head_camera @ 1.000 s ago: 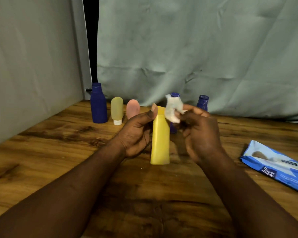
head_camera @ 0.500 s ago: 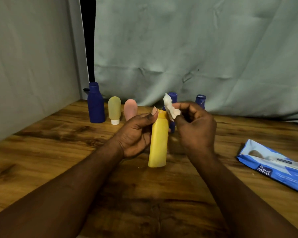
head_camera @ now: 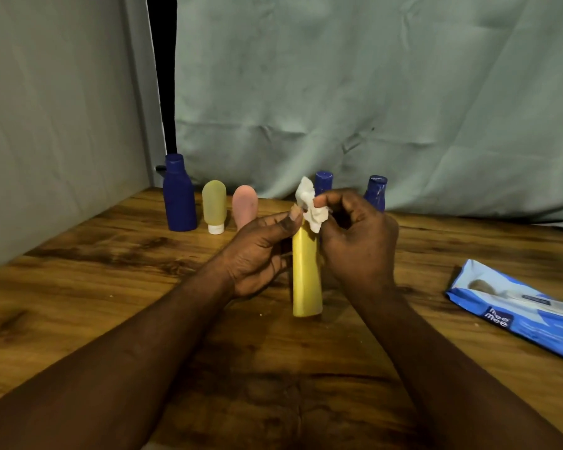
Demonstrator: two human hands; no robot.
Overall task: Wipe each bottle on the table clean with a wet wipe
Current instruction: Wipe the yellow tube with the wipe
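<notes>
A tall yellow bottle (head_camera: 307, 274) stands upright at the middle of the wooden table (head_camera: 111, 287). My left hand (head_camera: 257, 251) grips its upper part from the left, thumb at the top. My right hand (head_camera: 358, 241) pinches a crumpled white wet wipe (head_camera: 311, 207) against the bottle's top. Along the back stand a dark blue bottle (head_camera: 178, 193), a yellow-green tube (head_camera: 214, 206) on its white cap, a pink tube (head_camera: 244, 204), and two more blue bottles (head_camera: 323, 181) (head_camera: 376, 191), both partly hidden behind my hands.
A blue wet-wipe pack (head_camera: 514, 306) lies flat at the right edge of the table. A grey-green cloth backdrop (head_camera: 371, 92) hangs behind the bottles, and a grey wall (head_camera: 46, 125) borders the table's left side.
My right hand has shifted the wipe lower and closer onto the top of the yellow bottle. The bottle and my left hand stay almost in place.
</notes>
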